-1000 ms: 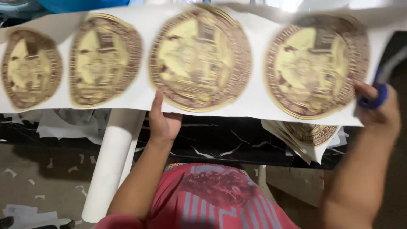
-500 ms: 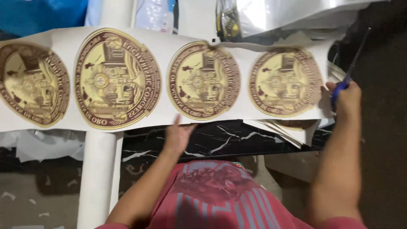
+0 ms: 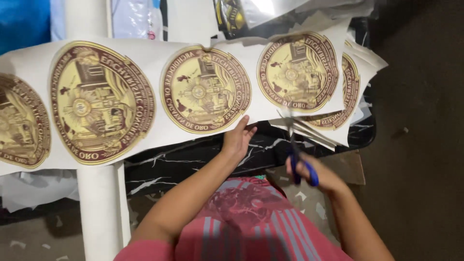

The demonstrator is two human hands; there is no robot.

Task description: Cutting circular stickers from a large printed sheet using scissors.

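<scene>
A long white paper strip (image 3: 159, 58) printed with several round gold-and-brown seals stretches across the view. My left hand (image 3: 238, 137) grips its lower edge, just under the middle seal (image 3: 205, 89). My right hand (image 3: 311, 171) holds blue-handled scissors (image 3: 296, 150), blades pointing up at the strip's lower edge below the right-hand seal (image 3: 297, 72). A stack of cut seal sheets (image 3: 350, 96) lies beneath the strip's right end.
A white post (image 3: 99, 208) stands at lower left. A dark marbled tabletop (image 3: 174, 162) runs under the strip. Paper scraps dot the floor (image 3: 309, 203). Shiny plastic sheets (image 3: 270, 9) and a blue object (image 3: 21, 21) lie at the top. My red striped shirt (image 3: 251, 222) fills the bottom.
My right hand with the scissors has come down and left from the strip's right end to its lower edge. The strip has shifted left and my left hand keeps hold of it.
</scene>
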